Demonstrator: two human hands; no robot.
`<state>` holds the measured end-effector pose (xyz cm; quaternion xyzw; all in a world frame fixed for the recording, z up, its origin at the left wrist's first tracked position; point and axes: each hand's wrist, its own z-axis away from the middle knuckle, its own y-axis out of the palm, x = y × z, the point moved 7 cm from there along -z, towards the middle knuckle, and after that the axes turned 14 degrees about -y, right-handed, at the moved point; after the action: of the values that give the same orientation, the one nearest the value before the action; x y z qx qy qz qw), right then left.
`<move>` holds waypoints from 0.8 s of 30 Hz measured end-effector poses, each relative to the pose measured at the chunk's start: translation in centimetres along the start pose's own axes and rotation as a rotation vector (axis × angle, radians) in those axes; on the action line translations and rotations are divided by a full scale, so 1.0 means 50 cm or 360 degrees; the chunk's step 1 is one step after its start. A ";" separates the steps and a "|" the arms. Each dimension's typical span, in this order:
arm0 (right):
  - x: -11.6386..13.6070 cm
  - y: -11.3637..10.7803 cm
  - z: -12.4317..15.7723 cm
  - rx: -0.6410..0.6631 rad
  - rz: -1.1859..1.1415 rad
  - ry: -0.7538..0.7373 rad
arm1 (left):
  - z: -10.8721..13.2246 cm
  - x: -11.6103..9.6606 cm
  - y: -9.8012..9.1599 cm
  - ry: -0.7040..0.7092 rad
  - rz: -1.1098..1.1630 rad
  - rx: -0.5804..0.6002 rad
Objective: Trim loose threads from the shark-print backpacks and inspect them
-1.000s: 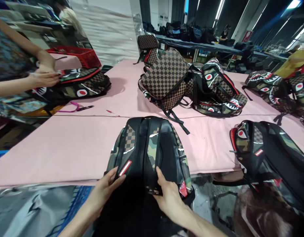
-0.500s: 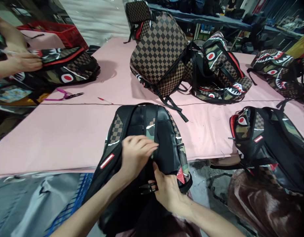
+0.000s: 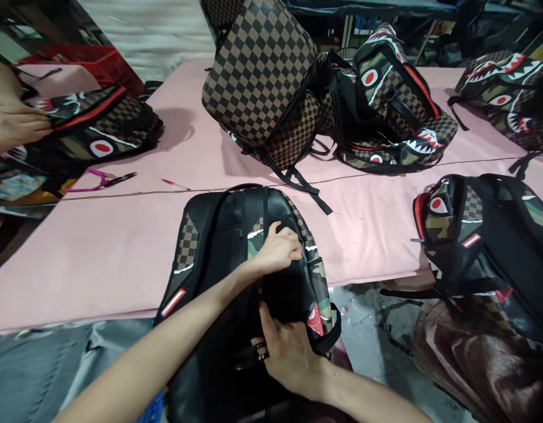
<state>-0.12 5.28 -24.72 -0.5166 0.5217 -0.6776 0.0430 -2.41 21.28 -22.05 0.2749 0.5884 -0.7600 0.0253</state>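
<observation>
A large backpack of black leather-like material with checkered and camouflage sides [image 3: 229, 247] is laid back side up at the near edge of the pink-covered table [image 3: 117, 241]; its top is rested on the table, and its lower part is hung over that edge towards the person.

The main change is seen in the left hand [image 3: 280, 249]. One second ago it was placed at the small red-and-white rectangular label [image 3: 173, 302]; now it has been carried across the back panel, to beside the camouflage strip [image 3: 253, 248], and the label is left untouched. Its fingers are curled – whether something is pinched by them cannot be told.

The right hand [image 3: 293, 352] has been kept low on the panel. Its forefinger is stretched out over the black surface, while small black snips [image 3: 247, 357] are gripped among its other fingers. In the oldest view these snips could not be made out.

By this change, it may be judged, the attention has been passed to the right half of the back – both hands are now gathered there, above and beside the red triangular patch [image 3: 316, 321]. The backpack itself has been little displaced on the table edge.
</observation>
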 end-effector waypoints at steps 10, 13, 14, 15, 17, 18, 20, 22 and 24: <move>-0.006 -0.013 0.003 0.0120 -0.0039 -0.0011 | -0.002 0.059 -0.115 -0.0285 0.0277 -0.0285; -0.006 -0.014 -0.001 0.0183 -0.0014 0.0001 | -0.035 0.077 -0.100 -0.0328 -0.0253 -0.0684; -0.006 -0.014 -0.002 0.0196 -0.0005 0.0008 | -0.047 0.078 -0.089 -0.0305 -0.0343 -0.0690; -0.007 -0.014 -0.003 0.0204 -0.0002 0.0008 | -0.058 0.078 -0.082 -0.0291 -0.0403 -0.0681; -0.008 -0.013 -0.004 0.0204 -0.0010 -0.0007 | -0.078 0.082 -0.079 -0.0319 -0.0483 -0.0658; -0.008 -0.012 -0.004 0.0200 -0.0017 -0.0017 | -0.087 0.085 -0.080 -0.0354 -0.0504 -0.0627; -0.011 -0.008 -0.003 0.0203 -0.0033 -0.0034 | -0.103 0.095 -0.083 -0.0450 -0.0512 -0.0522; -0.016 -0.002 -0.001 0.0223 -0.0047 -0.0043 | -0.115 0.108 -0.083 -0.0559 -0.0462 -0.0377; -0.020 0.003 0.000 0.0241 -0.0055 -0.0047 | -0.123 0.117 -0.081 -0.0620 -0.0410 -0.0258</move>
<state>0.28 5.81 -25.49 -0.5307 0.4593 -0.7081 0.0777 -6.45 29.78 -22.09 0.0429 0.6617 -0.7459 0.0633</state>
